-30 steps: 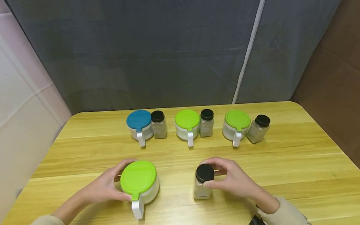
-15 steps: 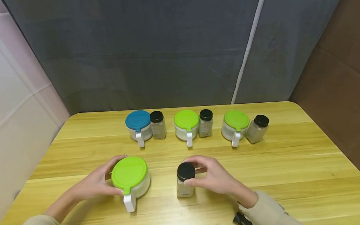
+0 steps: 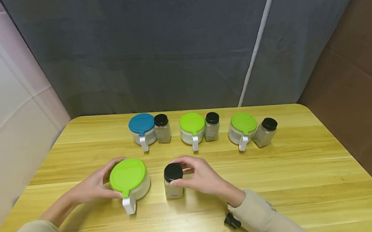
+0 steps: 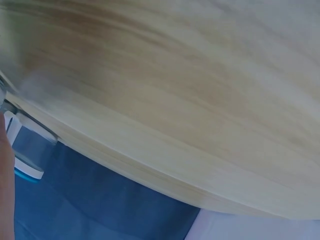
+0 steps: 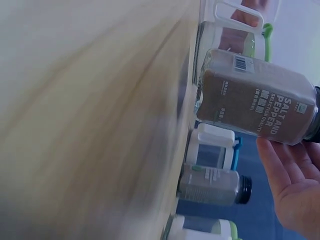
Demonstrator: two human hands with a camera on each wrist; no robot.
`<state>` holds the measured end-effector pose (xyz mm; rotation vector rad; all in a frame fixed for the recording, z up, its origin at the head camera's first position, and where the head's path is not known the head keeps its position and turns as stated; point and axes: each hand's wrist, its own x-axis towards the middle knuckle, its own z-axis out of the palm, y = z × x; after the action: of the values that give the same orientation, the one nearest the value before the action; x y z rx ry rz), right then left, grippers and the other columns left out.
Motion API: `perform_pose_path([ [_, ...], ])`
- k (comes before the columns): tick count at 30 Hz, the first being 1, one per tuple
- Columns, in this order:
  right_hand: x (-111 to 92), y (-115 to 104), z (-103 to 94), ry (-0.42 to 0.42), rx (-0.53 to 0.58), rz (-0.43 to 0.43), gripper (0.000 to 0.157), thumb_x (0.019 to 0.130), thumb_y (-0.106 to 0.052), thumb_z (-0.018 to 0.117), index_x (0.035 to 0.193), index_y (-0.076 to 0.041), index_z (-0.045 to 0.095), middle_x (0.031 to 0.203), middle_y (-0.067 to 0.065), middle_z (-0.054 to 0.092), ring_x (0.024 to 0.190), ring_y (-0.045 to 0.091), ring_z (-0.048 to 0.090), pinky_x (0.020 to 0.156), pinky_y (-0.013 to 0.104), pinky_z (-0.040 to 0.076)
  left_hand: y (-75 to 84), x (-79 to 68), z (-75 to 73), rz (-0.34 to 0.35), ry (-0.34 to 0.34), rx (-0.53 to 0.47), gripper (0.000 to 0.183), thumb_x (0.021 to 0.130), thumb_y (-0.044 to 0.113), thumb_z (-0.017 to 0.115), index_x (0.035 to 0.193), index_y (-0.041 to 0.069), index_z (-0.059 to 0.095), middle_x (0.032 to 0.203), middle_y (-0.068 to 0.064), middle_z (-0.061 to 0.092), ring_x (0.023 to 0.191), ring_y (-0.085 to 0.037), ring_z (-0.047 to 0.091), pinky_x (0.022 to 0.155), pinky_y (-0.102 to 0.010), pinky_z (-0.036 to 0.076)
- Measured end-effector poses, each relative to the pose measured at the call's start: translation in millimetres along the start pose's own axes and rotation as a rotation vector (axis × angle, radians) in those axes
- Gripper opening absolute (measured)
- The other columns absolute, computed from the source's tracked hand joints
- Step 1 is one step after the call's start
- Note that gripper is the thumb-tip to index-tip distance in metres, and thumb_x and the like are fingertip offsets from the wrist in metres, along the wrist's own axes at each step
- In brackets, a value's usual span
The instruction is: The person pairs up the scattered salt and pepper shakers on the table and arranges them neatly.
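Note:
My left hand (image 3: 95,183) grips the left side of a round clear seasoning jar (image 3: 140,189) with a green lid and white handle. The handle points toward the front edge. To its right, my right hand (image 3: 200,177) holds a seasoning bottle (image 3: 174,190) by its upper part, just under the black cap. In the right wrist view the bottle (image 5: 255,95) reads "Salt and Pepper" and holds brownish powder, with the right hand's fingers (image 5: 282,162) against it. The jar and bottle stand upright, a small gap apart. Only a strip of the left hand (image 4: 6,185) shows in the left wrist view.
Along the back of the wooden table (image 3: 289,180) stand a blue-lidded jar (image 3: 141,124), two green-lidded jars, one in the middle (image 3: 192,124) and one at right (image 3: 243,125), and three black-capped bottles, including the rightmost (image 3: 265,134). A grey curtain (image 3: 156,54) hangs behind.
The right hand has moved the bottle left, closer to the jar. The left hand and its jar have shifted slightly left and away from me. The back row stays put.

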<state>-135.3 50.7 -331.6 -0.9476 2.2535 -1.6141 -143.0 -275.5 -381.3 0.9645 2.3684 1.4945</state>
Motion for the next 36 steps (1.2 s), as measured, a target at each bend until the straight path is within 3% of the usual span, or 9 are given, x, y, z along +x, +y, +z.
perform_pose_path([
  [6, 11.8, 3.9, 10.9, -0.003, 0.019, -0.061, 0.040, 0.073, -0.005, 0.071, 0.110, 0.000, 0.056, 0.103, 0.009, 0.058, 0.088, 0.012, 0.056, 0.076, 0.024, 0.046, -2.0, -1.3, -3.4, 0.004, -0.015, -0.011, 0.082, 0.069, -0.003, 0.072, 0.134, -0.001, 0.022, 0.125, -0.014, 0.038, 0.110, -0.010, 0.041, 0.085, -0.021, 0.039],
  [16, 35.2, 37.4, 28.8, 0.008, 0.005, -0.116, 0.044, 0.073, -0.018, 0.073, 0.112, -0.007, 0.056, 0.105, -0.002, 0.057, 0.090, 0.007, 0.055, 0.075, 0.021, 0.046, -4.7, -0.6, -7.3, -0.009, -0.046, 0.001, 0.082, 0.071, 0.000, 0.071, 0.135, 0.000, 0.019, 0.127, -0.014, 0.036, 0.112, -0.008, 0.040, 0.087, -0.021, 0.038],
  [24, 42.8, 37.0, 37.2, 0.034, -0.013, -0.115, 0.045, 0.072, -0.016, 0.073, 0.112, -0.004, 0.055, 0.106, 0.001, 0.057, 0.091, 0.006, 0.055, 0.076, 0.019, 0.045, -4.2, 2.6, -12.2, -0.025, -0.062, 0.077, 0.082, 0.072, 0.003, 0.071, 0.137, 0.001, 0.020, 0.129, -0.011, 0.037, 0.114, -0.005, 0.037, 0.087, -0.022, 0.037],
  [28, 42.4, 24.5, 38.4, 0.035, -0.024, -0.088, 0.045, 0.073, -0.013, 0.073, 0.112, -0.001, 0.055, 0.107, 0.006, 0.057, 0.091, 0.008, 0.055, 0.076, 0.019, 0.045, -6.1, 3.2, -15.7, -0.065, -0.072, 0.071, 0.081, 0.073, 0.004, 0.070, 0.137, 0.002, 0.020, 0.130, -0.009, 0.036, 0.114, -0.003, 0.036, 0.087, -0.021, 0.035],
  [32, 41.1, 12.0, 38.4, 0.039, -0.044, -0.083, 0.045, 0.073, -0.010, 0.072, 0.113, 0.003, 0.053, 0.108, 0.011, 0.057, 0.091, 0.010, 0.056, 0.076, 0.020, 0.045, -7.0, 4.1, -18.7, -0.084, -0.075, 0.070, 0.081, 0.074, 0.004, 0.070, 0.137, 0.002, 0.020, 0.131, -0.015, 0.033, 0.115, 0.000, 0.034, 0.088, -0.019, 0.033],
  [36, 46.7, 22.6, 41.7, 0.047, -0.073, -0.078, 0.047, 0.073, -0.015, 0.072, 0.113, -0.001, 0.054, 0.108, 0.006, 0.057, 0.091, 0.007, 0.055, 0.076, 0.018, 0.045, -7.0, 4.9, -21.3, -0.096, -0.074, 0.073, 0.081, 0.074, 0.004, 0.069, 0.137, 0.001, 0.019, 0.131, -0.018, 0.031, 0.115, 0.001, 0.032, 0.088, -0.018, 0.032],
])
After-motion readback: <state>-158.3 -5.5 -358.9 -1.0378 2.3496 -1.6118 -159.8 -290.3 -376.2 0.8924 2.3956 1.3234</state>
